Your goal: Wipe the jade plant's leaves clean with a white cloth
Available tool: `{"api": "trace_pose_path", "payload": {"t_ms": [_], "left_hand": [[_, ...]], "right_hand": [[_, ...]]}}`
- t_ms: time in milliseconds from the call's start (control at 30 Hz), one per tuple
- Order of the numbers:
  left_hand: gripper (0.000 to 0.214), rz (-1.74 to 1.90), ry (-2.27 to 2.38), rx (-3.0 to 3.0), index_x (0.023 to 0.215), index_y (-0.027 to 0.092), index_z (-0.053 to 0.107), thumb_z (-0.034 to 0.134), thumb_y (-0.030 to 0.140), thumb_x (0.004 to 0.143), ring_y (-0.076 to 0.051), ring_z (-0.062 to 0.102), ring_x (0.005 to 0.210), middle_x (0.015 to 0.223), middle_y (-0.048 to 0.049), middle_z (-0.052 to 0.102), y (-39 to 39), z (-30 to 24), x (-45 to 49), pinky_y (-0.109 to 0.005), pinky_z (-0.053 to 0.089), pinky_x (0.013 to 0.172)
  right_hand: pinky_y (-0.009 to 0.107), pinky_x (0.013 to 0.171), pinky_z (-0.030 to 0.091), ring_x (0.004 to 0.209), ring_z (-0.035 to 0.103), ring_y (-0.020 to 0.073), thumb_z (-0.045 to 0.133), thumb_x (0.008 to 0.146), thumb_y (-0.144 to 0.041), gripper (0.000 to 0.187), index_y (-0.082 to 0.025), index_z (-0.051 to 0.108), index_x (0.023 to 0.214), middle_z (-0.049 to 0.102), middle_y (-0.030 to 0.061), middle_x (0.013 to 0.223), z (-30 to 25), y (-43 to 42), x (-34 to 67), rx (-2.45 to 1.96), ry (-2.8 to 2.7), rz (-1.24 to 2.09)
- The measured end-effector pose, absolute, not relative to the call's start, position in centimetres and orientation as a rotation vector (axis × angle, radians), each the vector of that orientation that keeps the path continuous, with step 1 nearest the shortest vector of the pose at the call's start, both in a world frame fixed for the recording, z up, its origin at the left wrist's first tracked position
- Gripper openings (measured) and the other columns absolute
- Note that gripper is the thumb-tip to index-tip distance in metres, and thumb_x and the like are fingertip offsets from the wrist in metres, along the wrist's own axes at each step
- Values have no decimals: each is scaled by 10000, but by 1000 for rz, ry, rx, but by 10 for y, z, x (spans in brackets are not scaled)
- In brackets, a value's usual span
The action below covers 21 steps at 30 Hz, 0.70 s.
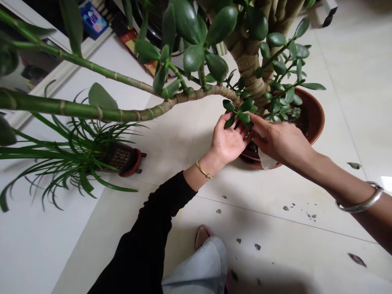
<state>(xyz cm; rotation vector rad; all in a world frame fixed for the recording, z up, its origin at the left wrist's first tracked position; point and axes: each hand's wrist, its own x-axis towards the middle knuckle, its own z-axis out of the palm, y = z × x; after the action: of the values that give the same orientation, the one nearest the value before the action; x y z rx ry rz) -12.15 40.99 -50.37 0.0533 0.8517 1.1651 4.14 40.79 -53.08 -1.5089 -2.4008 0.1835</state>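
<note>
A large jade plant with thick stems and glossy oval leaves stands in a brown-red pot. My left hand, palm up with fingers loosely curled, holds a leaf of a low sprig between thumb and fingers. From the right, my right hand reaches to the same sprig, its fingertips at a small leaf. A thin whitish piece, like tissue or cloth, hangs below the right hand's curled fingers. Their grip on it is partly hidden.
Long jade branches cross the upper left. A spiky-leaved plant in a dark pot stands on a wheeled base at left. Fallen dry leaves dot the tiled floor. One slippered foot is below. Boxes sit upper left.
</note>
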Motion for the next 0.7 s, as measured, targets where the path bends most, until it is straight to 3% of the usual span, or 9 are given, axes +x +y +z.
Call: {"api": "trace_pose_path", "payload": {"t_ms": [233, 400, 700], "left_hand": [[135, 1179, 855, 57, 1025, 242, 699, 625, 298, 927, -206, 678, 1257, 1125, -29, 758, 409, -506, -121, -358, 460, 1175], [132, 1173, 857, 48, 1018, 234, 697, 626, 306, 933, -186, 692, 1211, 1037, -18, 749, 407, -505, -122, -351, 451, 1194], [113, 1167, 882, 37, 944, 230, 691, 611, 307, 922, -221, 676, 1287, 1126, -38, 773, 408, -504, -122, -385, 449, 1202]], "right_hand": [[324, 610, 407, 656, 662, 247, 426, 1008, -314, 643, -268, 480, 1647, 794, 121, 896, -532, 410, 44, -1517, -2365, 63], [322, 599, 396, 646, 653, 238, 427, 996, -305, 675, -225, 438, 1666, 797, 132, 932, -536, 411, 46, -1531, -2311, 8], [315, 586, 362, 651, 646, 222, 417, 993, -276, 694, -240, 401, 1686, 787, 152, 1025, -536, 400, 41, -1494, -2426, 11]]}}
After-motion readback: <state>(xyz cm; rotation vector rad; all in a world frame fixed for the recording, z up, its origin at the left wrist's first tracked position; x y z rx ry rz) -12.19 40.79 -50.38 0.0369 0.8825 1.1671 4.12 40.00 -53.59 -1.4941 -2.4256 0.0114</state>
